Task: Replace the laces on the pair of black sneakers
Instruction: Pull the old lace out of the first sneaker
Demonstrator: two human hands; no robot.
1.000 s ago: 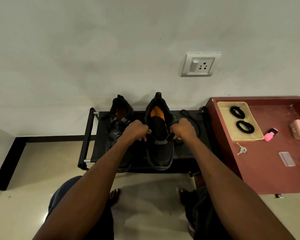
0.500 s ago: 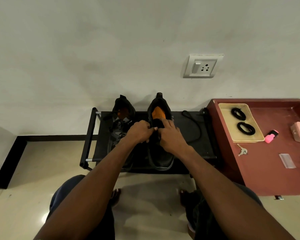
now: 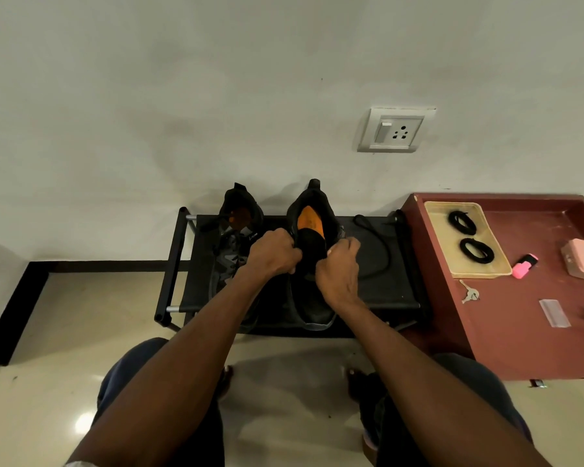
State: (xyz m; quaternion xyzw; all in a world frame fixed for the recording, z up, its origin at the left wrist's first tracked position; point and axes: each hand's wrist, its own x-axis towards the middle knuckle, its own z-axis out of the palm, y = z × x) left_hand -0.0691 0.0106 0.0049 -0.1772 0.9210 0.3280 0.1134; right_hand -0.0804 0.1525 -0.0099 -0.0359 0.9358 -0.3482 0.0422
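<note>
Plain wall [image 3: 182,96] with socket [image 3: 395,131] at 1 o'clock; tiled floor [image 3: 81,315]. Black shoe rack [image 3: 368,298], centre: two sneakers; right sneaker [image 3: 312,308] grasped by left hand [image 3: 273,254] and right hand [image 3: 339,267]. Red table [image 3: 520,315], 3 o'clock: tray [image 3: 452,251], coiled laces [image 3: 476,251].

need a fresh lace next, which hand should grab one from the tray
Right, probably. The tray with two coiled laces sits on the red table to the right hand's side; the left hand would have to cross over the sneaker.
</note>
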